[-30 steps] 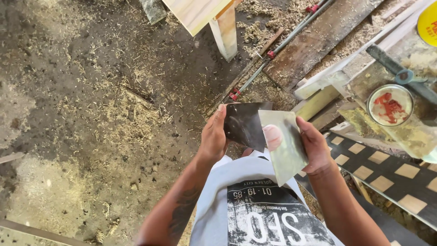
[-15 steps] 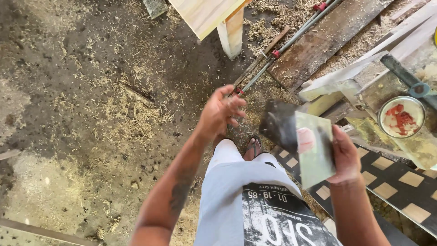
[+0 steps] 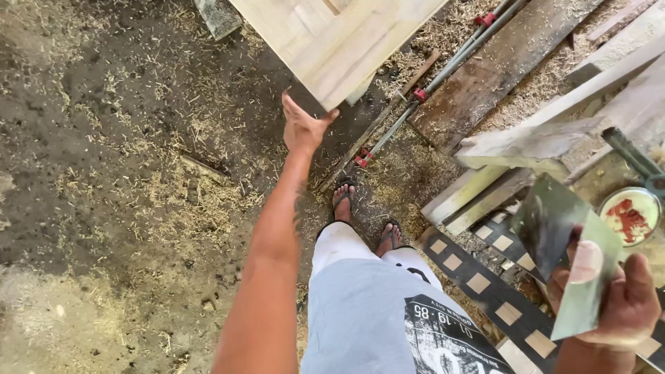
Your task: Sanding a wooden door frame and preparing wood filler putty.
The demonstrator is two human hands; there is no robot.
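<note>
On the left the floor [image 3: 104, 173] is bare dirt strewn with wood shavings, with nothing on it near the person. The left hand [image 3: 303, 127] reaches up and forward to the near corner of a pale wooden panel [image 3: 339, 38]; its fingers are spread around that corner, touching it, though whether they grip it firmly cannot be told from this angle. To handle the panel well from here, the hand would do best to settle its palm fully under the corner rather than pinch the tip, since the board looks wide and would likely swing.

Below the arm, the person's sandalled feet [image 3: 364, 215] stand on the shavings (close to where the panel's corner would drop). Just right of the hand a long bar clamp [image 3: 429, 76] with red fittings lies on the floor beside a dark plank [image 3: 499, 69], and both cross the space in front of the feet, so they could trip a step forward.

Further right, offcuts of timber [image 3: 526, 142] are piled near a dark strip with pale squares [image 3: 478, 280]. At the right edge the right hand [image 3: 627, 308] is closed on two thin metal scraper sheets [image 3: 564, 239], thumb pressed on the front one, held well apart from the panel. A small round tin with red bits [image 3: 632, 216] sits just behind them.
</note>
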